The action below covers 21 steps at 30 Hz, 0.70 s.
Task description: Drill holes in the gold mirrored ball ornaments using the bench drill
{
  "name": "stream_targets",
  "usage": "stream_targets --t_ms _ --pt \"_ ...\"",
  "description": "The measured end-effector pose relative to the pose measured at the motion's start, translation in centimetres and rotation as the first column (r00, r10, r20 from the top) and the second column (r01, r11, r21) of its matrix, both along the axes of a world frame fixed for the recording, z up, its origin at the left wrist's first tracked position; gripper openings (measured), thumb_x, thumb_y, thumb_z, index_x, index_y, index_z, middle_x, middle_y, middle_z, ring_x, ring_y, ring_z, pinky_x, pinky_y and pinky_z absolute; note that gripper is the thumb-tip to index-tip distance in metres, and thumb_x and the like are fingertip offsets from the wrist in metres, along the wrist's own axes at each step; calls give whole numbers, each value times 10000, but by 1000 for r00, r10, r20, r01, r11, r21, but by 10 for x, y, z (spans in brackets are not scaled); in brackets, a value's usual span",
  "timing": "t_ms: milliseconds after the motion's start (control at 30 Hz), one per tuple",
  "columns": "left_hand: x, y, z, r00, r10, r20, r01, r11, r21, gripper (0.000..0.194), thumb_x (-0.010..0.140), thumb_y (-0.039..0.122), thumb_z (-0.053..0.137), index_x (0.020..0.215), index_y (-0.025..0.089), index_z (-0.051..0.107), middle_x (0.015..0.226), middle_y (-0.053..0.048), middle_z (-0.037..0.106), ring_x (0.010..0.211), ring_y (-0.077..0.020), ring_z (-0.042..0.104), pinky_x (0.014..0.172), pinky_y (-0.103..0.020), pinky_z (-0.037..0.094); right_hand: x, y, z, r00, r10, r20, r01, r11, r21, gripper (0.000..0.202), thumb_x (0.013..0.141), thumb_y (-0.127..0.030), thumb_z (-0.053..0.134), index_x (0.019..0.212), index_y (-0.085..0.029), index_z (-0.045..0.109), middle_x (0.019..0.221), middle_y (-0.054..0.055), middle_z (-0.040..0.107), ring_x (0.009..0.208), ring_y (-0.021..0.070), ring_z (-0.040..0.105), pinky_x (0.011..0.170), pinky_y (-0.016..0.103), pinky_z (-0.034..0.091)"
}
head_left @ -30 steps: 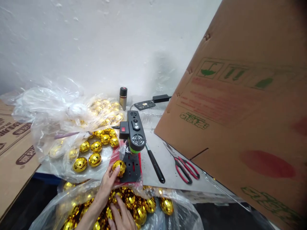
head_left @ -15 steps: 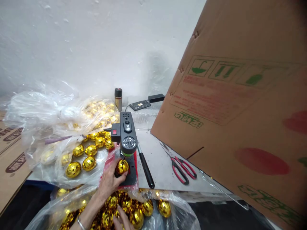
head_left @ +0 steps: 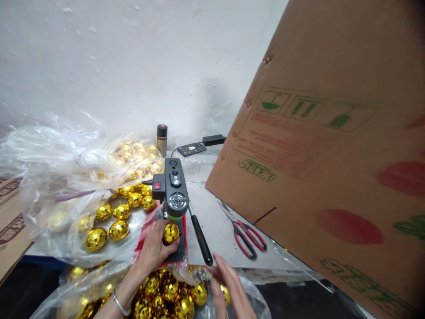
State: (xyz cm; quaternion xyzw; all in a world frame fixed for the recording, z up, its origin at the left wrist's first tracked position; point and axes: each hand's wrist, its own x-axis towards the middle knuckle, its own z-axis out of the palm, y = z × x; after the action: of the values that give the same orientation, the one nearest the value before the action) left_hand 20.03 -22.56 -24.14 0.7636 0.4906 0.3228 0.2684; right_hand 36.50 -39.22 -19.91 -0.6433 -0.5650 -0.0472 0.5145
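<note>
My left hand (head_left: 154,246), with a silver bangle at the wrist, is closed around a gold mirror-faceted ball (head_left: 171,233). It keeps the ball under the head of a small black press-like machine (head_left: 176,188), on the machine's base. My right hand (head_left: 229,288) is at the bottom of the view, fingers outstretched and holding nothing I can see. Its fingertips are right beside the end of the machine's black lever handle (head_left: 201,241); whether they touch it I cannot tell. Below both hands lies an open clear plastic bag with many similar gold balls (head_left: 171,290).
Several gold balls (head_left: 118,230) lie on the table to the left, by a clear plastic bag (head_left: 49,150). Red-handled scissors (head_left: 249,237) rest right of the lever. A large cardboard box (head_left: 315,146) leans in from the right. A spray can (head_left: 161,139) stands behind the machine.
My right hand has risen from among the balls in the bag and moved right, toward the lever handle's end. The left hand still holds its ball under the machine. The view has shifted slightly.
</note>
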Motion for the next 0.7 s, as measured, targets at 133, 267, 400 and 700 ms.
stream_targets --t_ms 133,267,400,700 --pt "2 -1 -16 1000 5 22 -5 1000 11 327 841 389 696 1118 216 674 1039 -93 730 982 -337 673 902 -526 542 16 29 44 995 82 62 -90 988 128 526 1060 -242 565 1581 -248 490 1367 176 697 971 231 786 765 357 693" --pt "2 0 -25 999 -5 47 5 1000 1 341 850 386 707 1145 221 668 1084 -93 719 1013 -342 649 929 -538 506 8 64 75 938 272 215 -319 920 229 536 1049 -261 603 1569 -208 483 1355 171 693 1151 252 739 847 367 685" --pt "5 -1 -24 999 2 47 -1 1000 -29 386 845 424 743 1160 217 660 1088 -99 715 1019 -350 640 923 -528 501 -3 86 95 909 372 188 -411 875 255 212 1090 -264 524 1248 -179 636 1088 113 758 978 190 755 825 311 650" --pt "7 -4 -23 1000 6 3 -6 1000 -6 292 831 313 715 1097 211 649 995 -71 692 983 -331 632 902 -478 481 -22 106 46 945 312 97 -323 848 419 359 1126 -230 332 787 -234 452 732 -23 542 605 115 502 620 282 450"
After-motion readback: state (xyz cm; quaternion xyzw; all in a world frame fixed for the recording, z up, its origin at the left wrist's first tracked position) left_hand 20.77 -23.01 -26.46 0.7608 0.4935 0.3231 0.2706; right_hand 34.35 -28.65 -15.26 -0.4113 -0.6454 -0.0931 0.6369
